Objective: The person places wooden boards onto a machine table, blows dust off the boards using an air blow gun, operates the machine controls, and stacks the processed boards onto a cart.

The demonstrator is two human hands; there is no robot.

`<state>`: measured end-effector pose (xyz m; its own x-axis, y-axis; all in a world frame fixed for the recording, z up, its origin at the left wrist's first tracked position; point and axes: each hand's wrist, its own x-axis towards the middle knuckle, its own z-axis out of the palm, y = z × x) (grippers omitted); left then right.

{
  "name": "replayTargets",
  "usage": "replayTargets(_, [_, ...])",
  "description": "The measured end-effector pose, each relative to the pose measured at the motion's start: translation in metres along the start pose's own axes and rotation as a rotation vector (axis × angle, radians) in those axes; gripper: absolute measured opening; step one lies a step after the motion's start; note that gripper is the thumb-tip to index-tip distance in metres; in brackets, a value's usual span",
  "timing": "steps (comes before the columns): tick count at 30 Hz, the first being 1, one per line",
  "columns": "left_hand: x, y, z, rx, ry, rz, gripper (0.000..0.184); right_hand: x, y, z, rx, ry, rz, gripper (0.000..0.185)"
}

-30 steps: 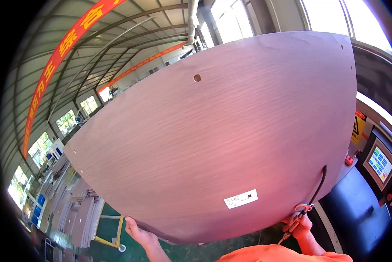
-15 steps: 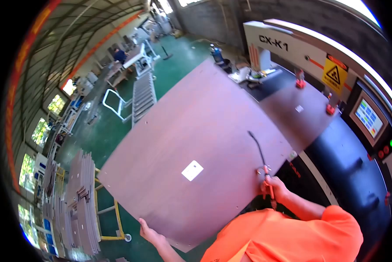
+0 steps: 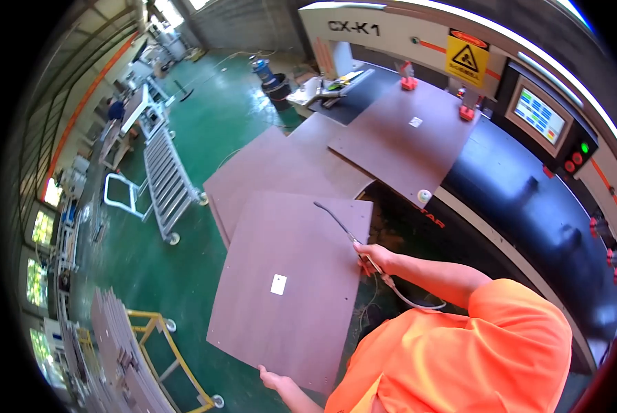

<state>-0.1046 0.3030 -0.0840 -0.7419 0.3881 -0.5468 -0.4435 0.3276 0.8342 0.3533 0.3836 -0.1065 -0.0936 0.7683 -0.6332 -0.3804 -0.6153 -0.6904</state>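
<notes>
A flat brown panel (image 3: 301,255) with a white label (image 3: 278,284) is held low in front of me. My left hand (image 3: 274,378) grips its lower left edge, thumb on the upper face and the other fingers hidden beneath. At the panel's right edge my right hand (image 3: 374,259) is closed around an air gun (image 3: 365,256), whose long thin nozzle lies over the panel. Beyond it, more brown panels (image 3: 264,165) are stacked, partly covered by the held one.
On the right, a machine (image 3: 405,31) has a touchscreen (image 3: 539,112) and red clamps above another labelled panel (image 3: 398,138). A roller conveyor (image 3: 167,182) stands at the left, a panel cart (image 3: 178,358) at the lower left. A black bucket (image 3: 277,89) stands farther back; a distant person (image 3: 116,109) is at the upper left.
The held panel has come down from in front of my face and now lies lower and flatter, over the stack. My view has turned down and right, with both hands still at the panel.
</notes>
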Motion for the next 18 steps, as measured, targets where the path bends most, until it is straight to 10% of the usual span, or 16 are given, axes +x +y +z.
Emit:
replayTargets(7, [0.062, -0.029, 0.083, 0.034, -0.308, -0.112, 0.05, -0.045, -0.028, -0.051, -0.111, 0.324, -0.124, 0.053])
replayTargets(11, [0.048, -0.005, 0.11, 0.568, -0.384, 0.083, 0.047, -0.104, 0.02, -0.14, 0.254, 0.77, -0.077, 0.047])
replayTargets(18, [-0.019, -0.012, 0.15, 0.734, -0.236, 1.22, 0.045, -0.257, 0.138, -0.237, 0.774, 1.252, -0.179, 0.052])
